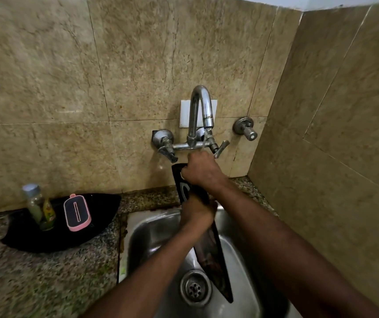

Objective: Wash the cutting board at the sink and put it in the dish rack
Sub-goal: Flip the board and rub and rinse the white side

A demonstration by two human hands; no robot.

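Flat black cutting board [213, 253] on edge over steel sink [147, 228], left hand [197, 212] and right hand [201, 169] each with grip closed on it

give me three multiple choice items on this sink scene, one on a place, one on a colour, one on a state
1. Where is the pink-edged scrubber?
A. in the sink basin
B. on the black mat on the counter, left of the sink
C. hanging from the faucet

2. What colour is the cutting board?
A. white
B. green
C. black

3. What state is the faucet in?
A. running
B. off and dry
C. covered by a cloth

Answers:
1. B, it lies on the black mat beside a bottle.
2. C, the board held edge-on over the sink by the left hand and right hand is black.
3. A, a thin stream falls from the spout onto the right hand.
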